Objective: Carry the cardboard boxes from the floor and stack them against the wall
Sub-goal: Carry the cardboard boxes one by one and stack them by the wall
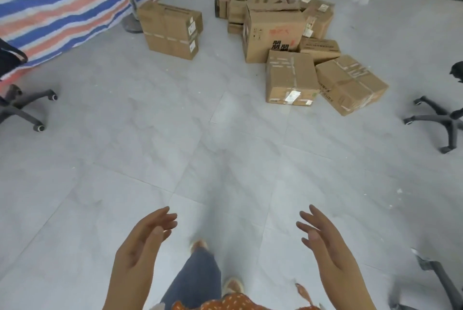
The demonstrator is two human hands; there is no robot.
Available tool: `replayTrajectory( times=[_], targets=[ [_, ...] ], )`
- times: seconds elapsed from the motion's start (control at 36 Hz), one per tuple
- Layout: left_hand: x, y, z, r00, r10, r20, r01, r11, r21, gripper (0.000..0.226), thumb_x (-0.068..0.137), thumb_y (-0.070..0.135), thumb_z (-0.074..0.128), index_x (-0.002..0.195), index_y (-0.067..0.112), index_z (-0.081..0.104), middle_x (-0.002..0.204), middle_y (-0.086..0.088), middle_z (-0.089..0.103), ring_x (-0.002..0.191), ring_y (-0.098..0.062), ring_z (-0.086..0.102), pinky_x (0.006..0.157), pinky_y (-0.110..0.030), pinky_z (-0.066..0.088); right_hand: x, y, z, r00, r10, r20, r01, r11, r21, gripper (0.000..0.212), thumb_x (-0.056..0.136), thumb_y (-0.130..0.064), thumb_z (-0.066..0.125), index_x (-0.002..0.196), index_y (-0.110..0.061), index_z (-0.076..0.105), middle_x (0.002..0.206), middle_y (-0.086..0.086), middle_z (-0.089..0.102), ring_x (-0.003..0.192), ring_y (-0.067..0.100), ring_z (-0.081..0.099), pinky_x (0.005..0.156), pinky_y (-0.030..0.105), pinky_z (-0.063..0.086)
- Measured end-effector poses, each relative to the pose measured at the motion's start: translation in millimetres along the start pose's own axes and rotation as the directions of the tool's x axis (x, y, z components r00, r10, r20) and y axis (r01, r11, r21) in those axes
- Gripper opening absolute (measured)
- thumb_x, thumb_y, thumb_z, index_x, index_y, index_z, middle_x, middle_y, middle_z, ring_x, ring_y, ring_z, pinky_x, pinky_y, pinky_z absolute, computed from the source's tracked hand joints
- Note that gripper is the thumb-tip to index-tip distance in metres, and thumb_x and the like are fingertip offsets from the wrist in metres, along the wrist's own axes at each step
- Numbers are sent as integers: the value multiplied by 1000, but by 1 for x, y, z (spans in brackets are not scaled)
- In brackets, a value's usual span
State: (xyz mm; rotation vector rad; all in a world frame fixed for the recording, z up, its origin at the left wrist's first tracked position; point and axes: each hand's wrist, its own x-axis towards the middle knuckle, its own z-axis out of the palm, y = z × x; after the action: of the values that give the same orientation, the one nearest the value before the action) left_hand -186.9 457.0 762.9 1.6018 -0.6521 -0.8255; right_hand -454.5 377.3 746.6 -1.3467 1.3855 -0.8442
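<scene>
Approach step: left hand (pixel 142 239) and right hand (pixel 323 242), lower frame, each grip spread, empty. Brown cardboard boxes (pixel 290 79) lie heaped upper right. Next: reach nearest box.

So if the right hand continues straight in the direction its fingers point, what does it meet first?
The right hand points up-left over bare floor; the way looks free until, probably, the taped box at the pile's near edge, though depth is unclear.
</scene>
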Motion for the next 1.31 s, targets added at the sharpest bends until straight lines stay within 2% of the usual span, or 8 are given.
replayTrajectory(
  times=[0.33, 0.42, 0.56, 0.64, 0.72, 0.97, 1.17, 1.31],
  targets=[
    [228, 34, 91, 996, 44, 75, -46, 999, 23, 32, 96, -4, 42, 105, 13, 67, 100, -1, 73, 94, -17, 68, 89, -30, 52, 225, -32, 23, 997, 19, -76, -15, 998, 54, 30, 91, -37, 57, 120, -46, 54, 115, -31, 61, 108, 0, 62, 92, 19, 48],
    [294, 63, 116, 989, 79, 123, -81, 997, 15, 20, 94, 5, 54, 106, 13, 67, 102, -2, 73, 96, -17, 68, 89, -30, 52, 285, -60, 29, 991, -23, -129, 30, 998, 52, 49, 71, -76, 53, 115, -55, 55, 118, -30, 61, 107, -1, 62, 93, 22, 47],
    [384, 97, 159, 976, 66, 205, -81, 995, 65, 44, 72, 47, 54, 105, 22, 70, 102, 1, 72, 98, -14, 68, 89, -28, 52, 368, -83, 32, 986, 3, -165, 7, 998, 61, 43, 80, -54, 46, 122, -44, 50, 115, -34, 60, 106, -4, 61, 90, 27, 51],
    [423, 100, 183, 969, 72, 238, -89, 994, 64, 20, 89, 24, 60, 106, 18, 69, 102, 0, 73, 97, -16, 68, 90, -29, 52, 405, -87, 31, 979, 21, -202, -10, 998, 57, 67, 67, -85, 46, 121, -46, 52, 117, -33, 59, 106, -3, 61, 88, 25, 49],
    [462, 99, 210, 966, 42, 255, -66, 994, 89, 39, 96, -4, 43, 102, 21, 72, 100, 0, 73, 97, -17, 68, 90, -30, 51, 447, -84, 25, 971, 89, -223, -77, 995, 63, 36, 84, -58, 48, 117, -46, 55, 113, -35, 60, 103, -5, 62, 93, 30, 51],
    [582, 123, 338, 968, 25, 249, -48, 995, 87, 38, 70, 50, 54, 99, 34, 71, 100, 0, 72, 98, -15, 68, 88, -28, 53, 617, -85, -26, 975, 122, -186, -131, 991, -36, 36, 81, -47, 41, 117, -52, 41, 102, -55, 49, 101, -18, 55, 92, 20, 45],
    [659, 149, 448, 958, 52, 282, -75, 995, 70, 30, 84, 23, 48, 100, 28, 73, 101, 1, 73, 96, -15, 68, 88, -27, 53, 739, -114, -85, 968, 140, -209, -146, 989, -14, 40, 79, -59, 41, 117, -51, 44, 120, -25, 61, 108, 0, 61, 103, 41, 46],
    [703, 154, 496, 945, 3, 326, -48, 991, 128, 30, 81, 30, 47, 97, 37, 71, 103, 5, 72, 97, -13, 68, 89, -26, 53, 794, -114, -105, 959, 200, -201, -206, 978, -10, 53, 69, -78, 38, 117, -56, 43, 118, -30, 59, 110, 0, 60, 76, 23, 56]
  ],
)
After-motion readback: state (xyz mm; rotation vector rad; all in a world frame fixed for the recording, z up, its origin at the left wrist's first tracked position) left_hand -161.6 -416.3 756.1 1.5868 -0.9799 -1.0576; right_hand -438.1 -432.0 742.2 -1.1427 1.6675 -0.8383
